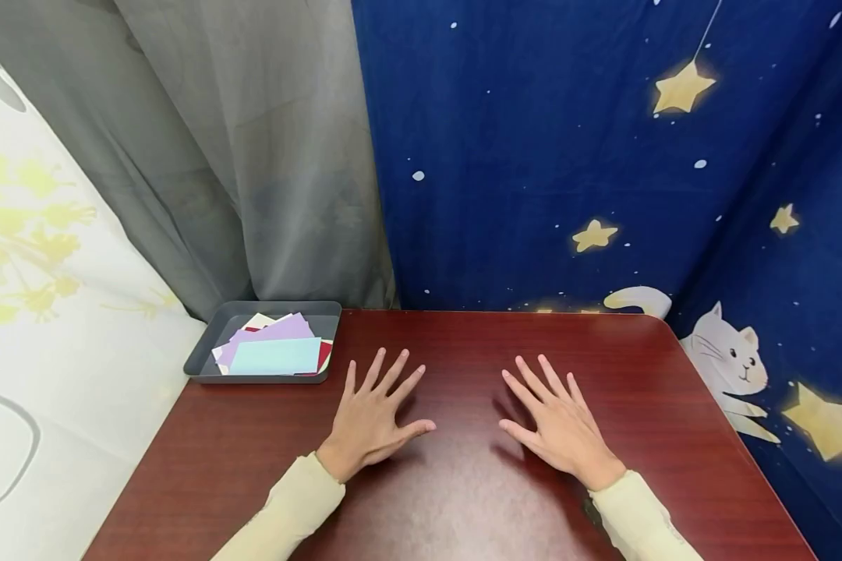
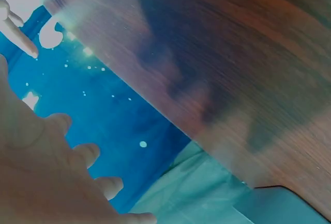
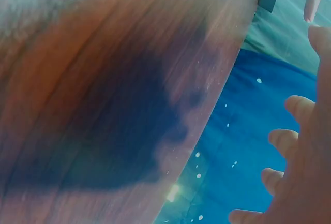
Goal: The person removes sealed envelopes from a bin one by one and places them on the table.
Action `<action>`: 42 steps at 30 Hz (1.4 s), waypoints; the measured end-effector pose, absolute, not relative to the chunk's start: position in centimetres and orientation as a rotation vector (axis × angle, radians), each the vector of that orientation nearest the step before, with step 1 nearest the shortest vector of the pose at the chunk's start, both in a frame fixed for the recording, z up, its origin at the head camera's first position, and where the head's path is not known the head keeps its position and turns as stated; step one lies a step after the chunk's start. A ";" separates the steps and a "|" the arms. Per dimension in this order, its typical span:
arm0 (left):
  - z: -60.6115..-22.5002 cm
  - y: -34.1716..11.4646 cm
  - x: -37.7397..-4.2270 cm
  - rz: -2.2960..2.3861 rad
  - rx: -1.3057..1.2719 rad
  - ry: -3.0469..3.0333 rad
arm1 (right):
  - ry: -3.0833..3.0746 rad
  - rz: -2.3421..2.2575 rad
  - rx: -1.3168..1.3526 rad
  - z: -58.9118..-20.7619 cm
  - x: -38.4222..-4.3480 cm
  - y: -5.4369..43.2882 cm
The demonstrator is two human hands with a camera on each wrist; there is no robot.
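Observation:
Both hands are held over the table, palms down with fingers spread, and neither holds anything. The left hand is left of the middle, nearest to a dark grey tray. To the right of the middle is the right hand, its fingers pointing toward the far edge. In the tray lie loose paper pieces: a light blue sheet on top, a purple sheet beneath it, and red and cream ones partly covered. In the wrist views, the left palm and right palm show above shadows on the wood.
The dark red wooden table has a rounded far right corner. Behind it hang a grey curtain and a blue curtain with stars and a cat. A white cloth with yellow flowers hangs along the left side.

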State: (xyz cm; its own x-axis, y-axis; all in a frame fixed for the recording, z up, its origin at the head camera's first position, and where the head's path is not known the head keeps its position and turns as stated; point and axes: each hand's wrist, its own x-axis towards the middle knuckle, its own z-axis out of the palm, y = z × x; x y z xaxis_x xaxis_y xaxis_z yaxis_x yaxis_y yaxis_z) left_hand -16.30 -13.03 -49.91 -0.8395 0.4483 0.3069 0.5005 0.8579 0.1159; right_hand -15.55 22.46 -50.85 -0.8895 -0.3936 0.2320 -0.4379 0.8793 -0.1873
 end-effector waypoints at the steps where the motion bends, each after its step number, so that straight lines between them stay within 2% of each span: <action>1: -49.9 -13.1 -16.4 -0.282 -0.715 -2.765 | -2.862 0.348 0.634 -50.8 -15.6 22.5; 16: -49.8 -16.7 -16.9 -0.244 -0.644 -2.813 | -2.870 0.299 0.539 -50.6 -16.2 25.9; 26: -50.2 -20.3 -17.3 -0.307 -0.496 -2.896 | -2.879 0.319 0.474 -51.1 -16.3 27.5; 32: -49.7 -22.1 -18.3 -0.369 -0.412 -2.878 | -2.872 0.331 0.507 -51.4 -17.2 26.1; 42: -49.9 -24.6 -19.5 -0.506 -0.232 -2.881 | -2.824 0.340 0.653 -51.1 -18.6 20.6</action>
